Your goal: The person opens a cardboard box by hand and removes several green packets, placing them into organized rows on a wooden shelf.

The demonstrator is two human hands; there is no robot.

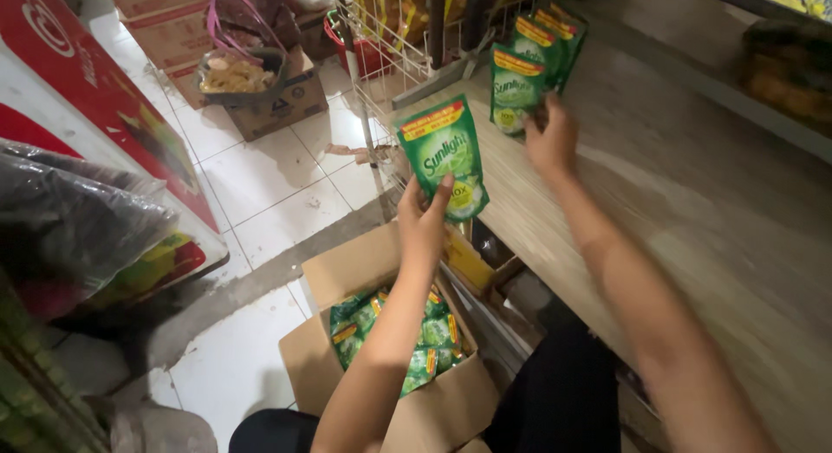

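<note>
My left hand holds a green soap pouch upright in the air by its lower edge, just left of the wooden shelf. My right hand rests on the shelf with its fingers on the nearest pouch of a short row of green pouches standing on end. Below, an open cardboard box on the floor contains several more green pouches.
A white wire rack stands at the shelf's far end. Cardboard boxes and a bag of snacks sit on the white tiled floor. A red and white cabinet and a dark plastic bag are at left.
</note>
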